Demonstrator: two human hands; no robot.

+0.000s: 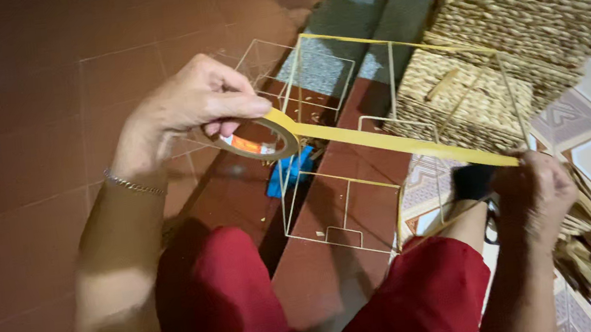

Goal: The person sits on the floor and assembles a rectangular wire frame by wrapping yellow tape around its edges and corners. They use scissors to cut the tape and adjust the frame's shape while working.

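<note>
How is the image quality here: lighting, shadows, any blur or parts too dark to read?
Head view: warm, dim light; the left hand and tape roll are bright and fairly sharp. The right hand sits in shadow and is slightly blurred, so its grip on the tape strip is hard to read. The thin wire frame stays visible.
</note>
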